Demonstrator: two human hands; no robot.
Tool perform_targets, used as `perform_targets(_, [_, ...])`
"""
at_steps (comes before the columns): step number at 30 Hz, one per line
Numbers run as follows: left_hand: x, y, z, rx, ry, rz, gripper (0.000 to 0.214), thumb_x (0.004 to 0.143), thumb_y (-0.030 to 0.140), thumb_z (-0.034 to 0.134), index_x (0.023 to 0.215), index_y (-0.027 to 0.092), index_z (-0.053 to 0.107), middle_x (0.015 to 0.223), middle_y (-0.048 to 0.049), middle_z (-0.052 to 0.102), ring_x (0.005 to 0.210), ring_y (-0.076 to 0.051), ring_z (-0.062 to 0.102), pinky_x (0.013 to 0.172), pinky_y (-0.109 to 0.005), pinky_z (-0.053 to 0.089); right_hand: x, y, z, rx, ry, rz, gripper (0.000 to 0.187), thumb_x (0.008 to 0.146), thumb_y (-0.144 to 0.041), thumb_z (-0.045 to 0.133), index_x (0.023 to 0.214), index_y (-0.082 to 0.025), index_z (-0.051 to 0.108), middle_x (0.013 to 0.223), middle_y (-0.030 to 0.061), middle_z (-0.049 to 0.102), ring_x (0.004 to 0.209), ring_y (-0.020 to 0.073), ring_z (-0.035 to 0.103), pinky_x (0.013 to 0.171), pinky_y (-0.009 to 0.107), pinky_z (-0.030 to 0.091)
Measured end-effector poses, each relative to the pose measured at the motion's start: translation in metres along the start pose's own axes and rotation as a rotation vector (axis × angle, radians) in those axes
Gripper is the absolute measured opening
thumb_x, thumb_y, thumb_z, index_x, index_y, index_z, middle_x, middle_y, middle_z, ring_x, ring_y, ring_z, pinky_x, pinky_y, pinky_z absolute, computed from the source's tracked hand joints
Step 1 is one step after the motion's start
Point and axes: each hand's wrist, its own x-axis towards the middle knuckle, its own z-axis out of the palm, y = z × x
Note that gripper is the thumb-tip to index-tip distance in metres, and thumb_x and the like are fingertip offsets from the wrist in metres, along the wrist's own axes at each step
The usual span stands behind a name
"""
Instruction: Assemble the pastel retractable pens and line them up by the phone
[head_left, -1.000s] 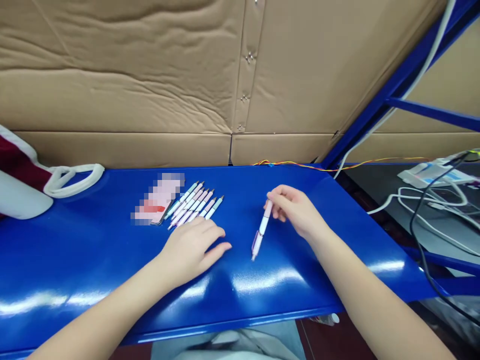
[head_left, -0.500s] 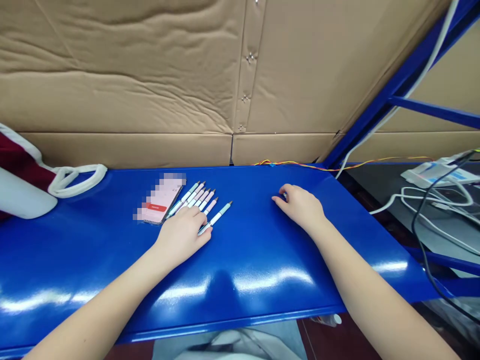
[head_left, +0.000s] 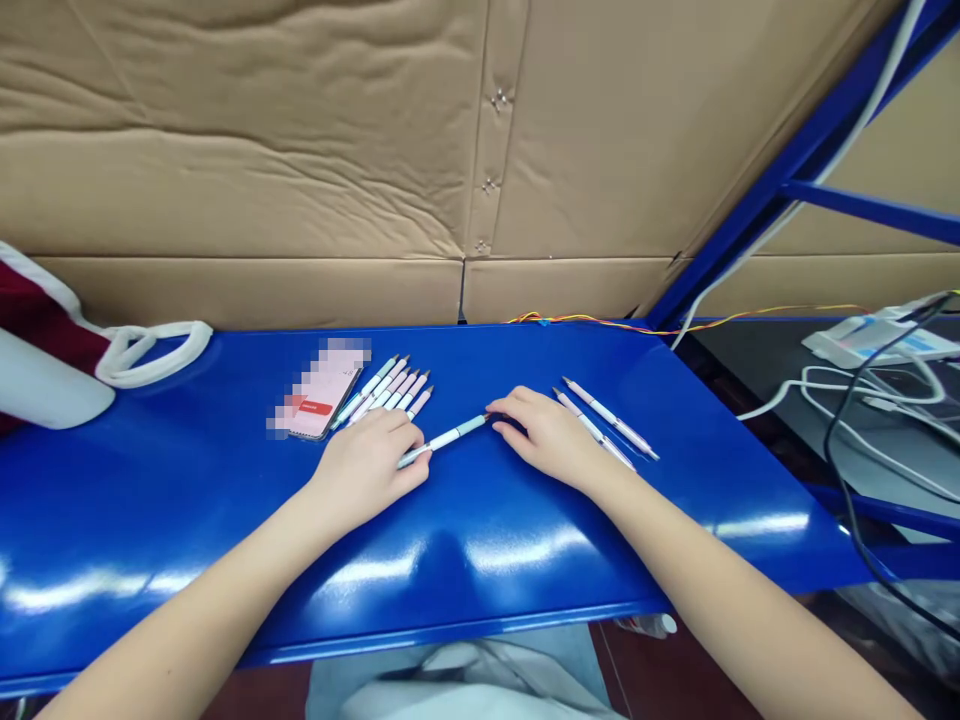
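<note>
A white teal-trimmed pen (head_left: pixel 450 438) lies flat, slanting up rightward

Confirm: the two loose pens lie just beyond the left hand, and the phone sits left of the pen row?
No: the head view shows those two pens beyond the right hand, not the left hand. The phone does sit left of the pen row.
</note>
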Motion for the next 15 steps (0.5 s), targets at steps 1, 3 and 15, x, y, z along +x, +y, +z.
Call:
perform_targets(1, [0.0,0.0,0.0,-0.003,0.001,0.003,0.019,0.086,0.031,0.05,0.08,0.02,0.064,0.083,-0.0023,0.064,0.084,-0.019,0.057,0.074,-0.03,0.044,0.0,0.001,0.0,0.004,0.005,-0.005,0.023,0.092,-0.022,0.047,0.109,-0.019,0.061,0.101,0.0069,0.061,0.096,0.0199,0.058,0.081,0.03,0.044])
perform_targets(3, [0.0,0.0,0.0,-0.008,0.0,0.007,0.019,0.085,0.031,0.05,0.08,0.02,0.064,0.083,-0.0025,0.064,0.084,-0.019,0.057,0.074,-0.03,0.044,0.0,0.001,0.001,0.016,0.018,-0.018,0.022,0.092,-0.023,0.046,0.108,-0.019,0.061,0.1,0.0069,0.061,0.094,0.0195,0.058,0.081,0.03,0.044])
perform_targets(15, [0.001,0.002,-0.005,-0.029,-0.05,-0.038,0.021,0.089,0.035,0.045,0.098,0.022,0.059,0.087,-0.0013,0.067,0.081,-0.019,0.062,0.069,-0.029,0.045,0.001,-0.01,0.002,0.431,-0.087,0.022,0.014,0.092,-0.024,0.043,0.084,-0.018,0.052,0.075,0.0,0.058,0.066,0.0131,0.053,0.061,0.024,0.039])
